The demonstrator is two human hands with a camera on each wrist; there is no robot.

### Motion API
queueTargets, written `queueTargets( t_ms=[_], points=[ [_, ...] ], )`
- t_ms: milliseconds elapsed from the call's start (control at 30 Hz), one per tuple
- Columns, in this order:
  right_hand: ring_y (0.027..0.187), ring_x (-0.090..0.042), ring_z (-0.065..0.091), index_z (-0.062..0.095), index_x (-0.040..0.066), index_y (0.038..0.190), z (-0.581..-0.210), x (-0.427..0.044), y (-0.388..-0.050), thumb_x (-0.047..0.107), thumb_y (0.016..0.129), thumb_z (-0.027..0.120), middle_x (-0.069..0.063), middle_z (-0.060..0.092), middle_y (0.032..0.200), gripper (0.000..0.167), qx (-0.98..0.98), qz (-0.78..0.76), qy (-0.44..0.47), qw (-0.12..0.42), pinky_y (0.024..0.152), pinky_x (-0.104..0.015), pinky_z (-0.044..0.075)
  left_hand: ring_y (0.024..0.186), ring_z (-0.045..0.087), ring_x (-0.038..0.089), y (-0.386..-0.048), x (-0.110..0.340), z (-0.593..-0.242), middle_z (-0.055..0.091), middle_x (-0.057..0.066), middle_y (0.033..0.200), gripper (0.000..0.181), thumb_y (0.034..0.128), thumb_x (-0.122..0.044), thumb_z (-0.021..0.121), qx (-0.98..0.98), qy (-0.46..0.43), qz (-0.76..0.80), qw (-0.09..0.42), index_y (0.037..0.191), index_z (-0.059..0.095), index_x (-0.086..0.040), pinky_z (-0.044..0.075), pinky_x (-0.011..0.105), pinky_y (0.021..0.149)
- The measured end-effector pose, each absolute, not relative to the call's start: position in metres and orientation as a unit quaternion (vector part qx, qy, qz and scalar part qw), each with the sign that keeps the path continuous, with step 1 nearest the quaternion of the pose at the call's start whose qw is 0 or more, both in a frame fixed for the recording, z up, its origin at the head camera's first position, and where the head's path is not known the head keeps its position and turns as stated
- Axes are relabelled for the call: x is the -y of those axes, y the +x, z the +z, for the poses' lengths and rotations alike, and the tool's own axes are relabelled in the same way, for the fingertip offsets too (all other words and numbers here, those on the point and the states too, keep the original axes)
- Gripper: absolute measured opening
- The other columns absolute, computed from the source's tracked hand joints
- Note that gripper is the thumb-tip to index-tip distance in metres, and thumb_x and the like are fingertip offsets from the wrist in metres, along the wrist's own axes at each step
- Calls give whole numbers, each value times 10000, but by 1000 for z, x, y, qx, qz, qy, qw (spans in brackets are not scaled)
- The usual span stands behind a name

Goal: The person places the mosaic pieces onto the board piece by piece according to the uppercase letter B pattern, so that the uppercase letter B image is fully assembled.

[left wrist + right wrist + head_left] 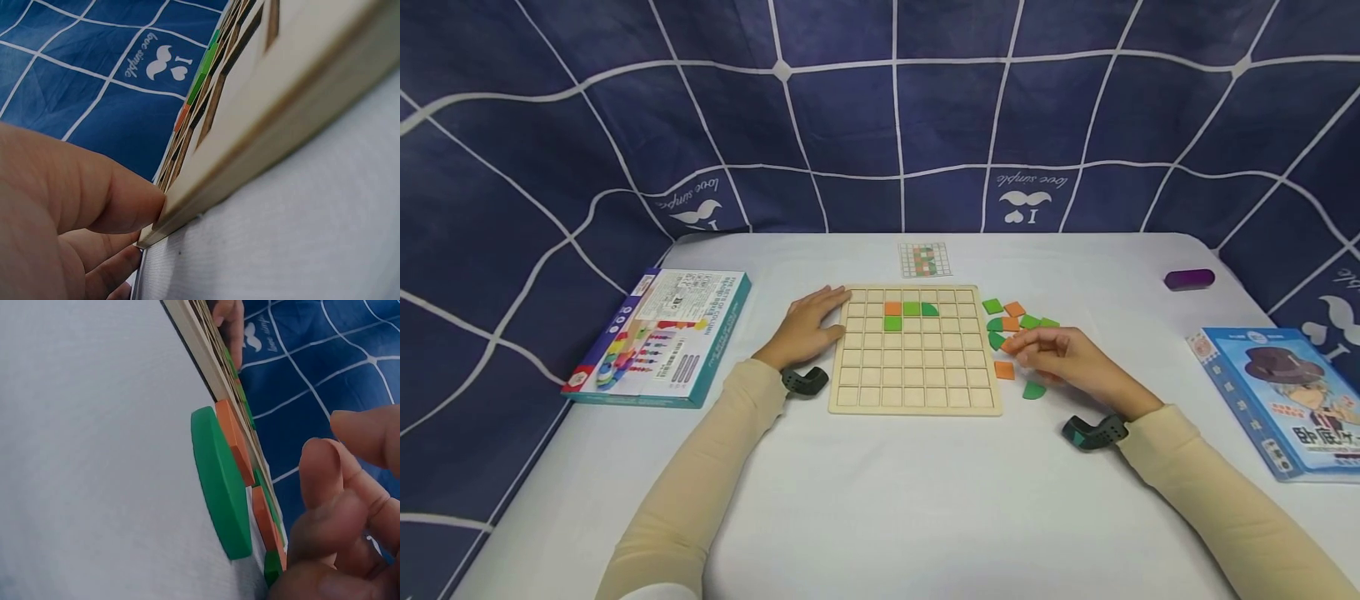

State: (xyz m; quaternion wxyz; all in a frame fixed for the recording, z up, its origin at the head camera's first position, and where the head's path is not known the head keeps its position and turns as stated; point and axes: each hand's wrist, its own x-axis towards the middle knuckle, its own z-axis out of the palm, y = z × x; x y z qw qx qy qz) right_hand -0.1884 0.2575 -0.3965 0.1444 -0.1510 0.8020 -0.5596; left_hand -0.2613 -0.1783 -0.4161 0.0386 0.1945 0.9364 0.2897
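White-clothed table (880, 492) against a navy curtain (850, 117) with white grid lines and printed moustaches, which backs the table and continues along its left and right sides. A boxed toy set (658, 337) lies at left, its long axis running from near left to far right; at right are a blue illustrated box (1288, 400) and, beyond it, a purple case (1189, 280) lying lengthwise left to right.

The wooden grid board (913, 398) lies flat at centre, its near and far edges running left to right; it looks about square, without an evident long axis. Near its far side sit an orange square (892, 308), two green squares (912, 309) and a green quarter-circle (929, 310), the latter curving toward far right. A small pattern card (925, 260) lies beyond the board.

The left hand (805, 327), fingers extended, touches the board's left edge near the far corner. The right hand (1060, 358), fingers loosely bent, with a gap between its tips and nothing visibly held, hovers over loose orange and green tiles (1004, 370) right of the board; fingertip contact cannot be told.
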Motion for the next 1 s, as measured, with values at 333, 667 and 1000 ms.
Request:
queueTargets(
  t_ms=[333,667,1000],
  points=[
    [679,-31,524,712,-121,1210,-411,-261,-188,10,992,748,44,676,896,257,-827,-523,-167,121,587,-144,445,1653,209,346,-262,176,-416,358,145,1741,702,988,-207,575,-937,199,285,39,1651,426,-33,103,555,1333],
    [628,-64,470,743,-81,1173,-410,-255,-187,25,921,822,7,594,799,284,-863,-468,-163,98,564,-183,380,1652,212,350,-262,178,-417,358,147,1741,701,987,-213,566,-937,197,285,38,1651,428,-34,107,564,1330],
    [608,-65,485,764,-62,1127,-408,-253,-188,39,849,897,-14,612,790,325,-874,-444,-176,89,546,-189,396,1655,205,335,-264,179,-418,351,127,1748,716,984,-233,577,-939,192,283,44,1659,421,-50,105,547,1334]
  ],
)
